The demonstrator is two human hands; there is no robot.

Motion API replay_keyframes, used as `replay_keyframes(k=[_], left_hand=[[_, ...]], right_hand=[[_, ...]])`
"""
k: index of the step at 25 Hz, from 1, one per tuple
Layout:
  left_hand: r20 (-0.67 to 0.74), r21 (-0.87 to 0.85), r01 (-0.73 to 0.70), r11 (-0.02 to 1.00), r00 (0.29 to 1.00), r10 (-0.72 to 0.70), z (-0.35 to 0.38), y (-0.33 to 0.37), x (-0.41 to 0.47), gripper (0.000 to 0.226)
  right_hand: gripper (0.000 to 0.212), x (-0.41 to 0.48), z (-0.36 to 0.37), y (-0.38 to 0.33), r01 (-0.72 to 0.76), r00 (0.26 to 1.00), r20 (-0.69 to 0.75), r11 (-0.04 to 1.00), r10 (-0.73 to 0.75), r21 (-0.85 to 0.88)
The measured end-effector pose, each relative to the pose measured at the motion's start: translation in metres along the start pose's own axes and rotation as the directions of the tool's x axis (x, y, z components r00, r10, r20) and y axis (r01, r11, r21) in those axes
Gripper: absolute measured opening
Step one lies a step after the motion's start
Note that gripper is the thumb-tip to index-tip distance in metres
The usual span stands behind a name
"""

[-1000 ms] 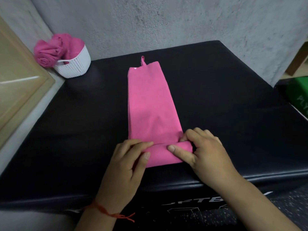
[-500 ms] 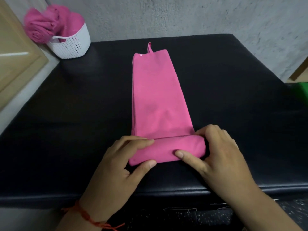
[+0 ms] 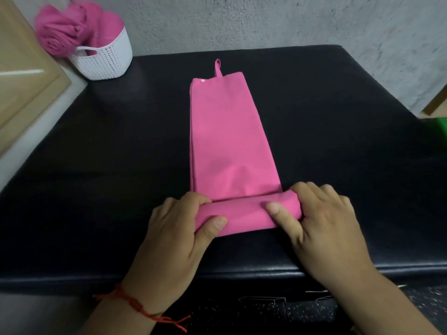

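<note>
Rolling step, early stage. Left hand and right hand grip the rolled near end of the pink folded cloth towel. The fingers curl over it and the thumbs press its near face, on the black padded tabletop. Next move, as judged: turn the roll evenly away along the flat strip beyond the fingers, toward the hanging loop. Path unobstructed. Far left of the fingers stands a white perforated plastic basket holding rolled pink towels.

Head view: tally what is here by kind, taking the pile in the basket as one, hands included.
Pink folded cloth towel, partly rolled: 1
White perforated plastic basket: 1
Heap of pink rolled cloths in it: 1
Hands gripping the roll, left hand and right hand: 2
Total: 5
</note>
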State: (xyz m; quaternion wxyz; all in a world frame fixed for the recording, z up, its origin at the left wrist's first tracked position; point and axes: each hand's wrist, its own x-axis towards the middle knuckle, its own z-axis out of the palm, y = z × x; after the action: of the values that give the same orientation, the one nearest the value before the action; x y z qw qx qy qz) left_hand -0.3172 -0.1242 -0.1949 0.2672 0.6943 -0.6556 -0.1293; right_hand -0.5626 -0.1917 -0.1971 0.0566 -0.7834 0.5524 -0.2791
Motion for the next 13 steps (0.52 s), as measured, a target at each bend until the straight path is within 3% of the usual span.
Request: replay_keyframes(k=[4,9,11,13], left_hand=[[-0.014,-0.002,0.016,1.0,1.0,-0.016,0.0,0.005,-0.003,0.054],[-0.132,-0.021,-0.227,0.974,0.966,0.222,-0.001,0.003,-0.003,0.029],[-0.113,-0.01,-0.314,0.95,0.944,0.31,-0.003,-0.001,-0.005,0.035],[-0.095,-0.033,-0.306,0.951,0.949,0.302,-0.007,-0.006,-0.003,0.041]], right_hand=[[0.056,-0.002,-0.003,-0.003,-0.052,0.999,-0.006,0.998,0.052,-0.042],[0.061,0.005,-0.001,-0.006,-0.108,0.993,0.032,0.991,0.111,-0.08],[0.066,0.005,0.0,-0.006,-0.111,0.993,0.022,0.989,0.114,-0.1],[0.065,0.003,0.002,-0.006,-0.101,0.995,-0.002,0.988,0.101,-0.119]])
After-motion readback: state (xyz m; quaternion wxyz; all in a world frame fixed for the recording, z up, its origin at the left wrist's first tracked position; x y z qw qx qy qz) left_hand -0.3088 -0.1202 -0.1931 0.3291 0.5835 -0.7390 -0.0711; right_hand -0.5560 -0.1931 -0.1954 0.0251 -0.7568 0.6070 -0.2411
